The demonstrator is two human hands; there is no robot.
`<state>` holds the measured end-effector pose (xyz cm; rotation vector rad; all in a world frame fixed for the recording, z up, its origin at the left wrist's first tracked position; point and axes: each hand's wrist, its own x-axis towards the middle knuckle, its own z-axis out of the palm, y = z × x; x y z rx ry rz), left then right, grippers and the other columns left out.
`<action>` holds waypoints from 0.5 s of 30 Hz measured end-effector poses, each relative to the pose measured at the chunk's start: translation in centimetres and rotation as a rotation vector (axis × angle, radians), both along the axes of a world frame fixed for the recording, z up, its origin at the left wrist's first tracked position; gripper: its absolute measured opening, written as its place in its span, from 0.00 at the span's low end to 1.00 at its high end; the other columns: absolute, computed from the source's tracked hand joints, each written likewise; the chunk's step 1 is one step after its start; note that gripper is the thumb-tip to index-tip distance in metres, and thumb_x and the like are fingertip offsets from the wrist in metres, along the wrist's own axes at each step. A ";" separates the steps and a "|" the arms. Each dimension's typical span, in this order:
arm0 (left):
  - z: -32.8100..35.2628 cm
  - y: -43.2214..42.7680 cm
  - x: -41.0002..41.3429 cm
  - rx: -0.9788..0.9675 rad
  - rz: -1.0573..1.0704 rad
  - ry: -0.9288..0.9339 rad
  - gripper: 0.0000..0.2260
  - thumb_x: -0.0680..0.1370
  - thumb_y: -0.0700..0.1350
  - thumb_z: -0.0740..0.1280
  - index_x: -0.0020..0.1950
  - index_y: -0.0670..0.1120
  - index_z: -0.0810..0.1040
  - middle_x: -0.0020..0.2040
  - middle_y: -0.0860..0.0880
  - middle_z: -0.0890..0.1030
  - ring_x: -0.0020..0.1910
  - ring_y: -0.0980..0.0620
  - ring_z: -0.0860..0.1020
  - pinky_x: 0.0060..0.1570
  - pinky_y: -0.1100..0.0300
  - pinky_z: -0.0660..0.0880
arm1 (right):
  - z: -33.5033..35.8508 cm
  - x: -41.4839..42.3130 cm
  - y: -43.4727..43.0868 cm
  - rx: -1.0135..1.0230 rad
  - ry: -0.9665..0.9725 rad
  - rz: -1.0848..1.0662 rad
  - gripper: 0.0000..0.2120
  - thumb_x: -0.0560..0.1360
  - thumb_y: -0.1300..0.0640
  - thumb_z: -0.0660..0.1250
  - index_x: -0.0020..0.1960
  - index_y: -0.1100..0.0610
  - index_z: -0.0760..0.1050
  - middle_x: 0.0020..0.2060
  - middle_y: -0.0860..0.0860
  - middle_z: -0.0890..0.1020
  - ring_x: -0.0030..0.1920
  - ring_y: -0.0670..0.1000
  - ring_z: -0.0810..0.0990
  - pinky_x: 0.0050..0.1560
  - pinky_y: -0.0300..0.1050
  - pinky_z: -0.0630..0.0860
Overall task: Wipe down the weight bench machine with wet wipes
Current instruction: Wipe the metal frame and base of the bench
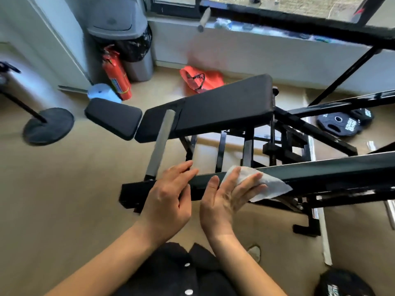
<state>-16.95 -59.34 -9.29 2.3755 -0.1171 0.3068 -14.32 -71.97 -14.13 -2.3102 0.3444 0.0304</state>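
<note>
Right hand [226,195] was flat on the wet wipe [271,185], fingers [248,183] straight and slightly spread, pressing the wipe down onto the top face of the black frame bar [331,169] of the weight bench machine. It was pressing, not pinching: no curl round the wipe showed. The wipe lay draped over the bar's near edge, its loose corner hanging toward the right, past the fingertips.

Left hand [168,195] rested on the same bar just beside the right hand, nearer the bar's left end, close to the base of the grey post [161,142]. Its fingers were straight and laid over the top of the bar, the thumb on the near side, gripping nothing that could be made out. It probably served as a brace.

Key relation: the bar's long axis ran from lower left, by the left hand, out to the right and slightly away from the person. The wipe sat on the right-hand side of both hands, so most of the bar's length lay rightward of the fingers. The right hand was the nearer one and already on the wipe, so the likely stroke was a slide along that axis to the right, left hand staying put.

Black bench pad [224,103] stood beyond the bar, apart from both hands, with no wipe on it
</note>
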 end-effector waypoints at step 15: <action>-2.0 16.8 -7.2 -0.127 0.199 0.134 0.22 0.78 0.36 0.60 0.71 0.45 0.78 0.71 0.51 0.77 0.72 0.56 0.73 0.72 0.64 0.66 | -3.0 -9.2 20.3 -0.412 0.015 0.462 0.41 0.77 0.47 0.51 0.83 0.67 0.44 0.82 0.66 0.42 0.81 0.69 0.36 0.76 0.67 0.39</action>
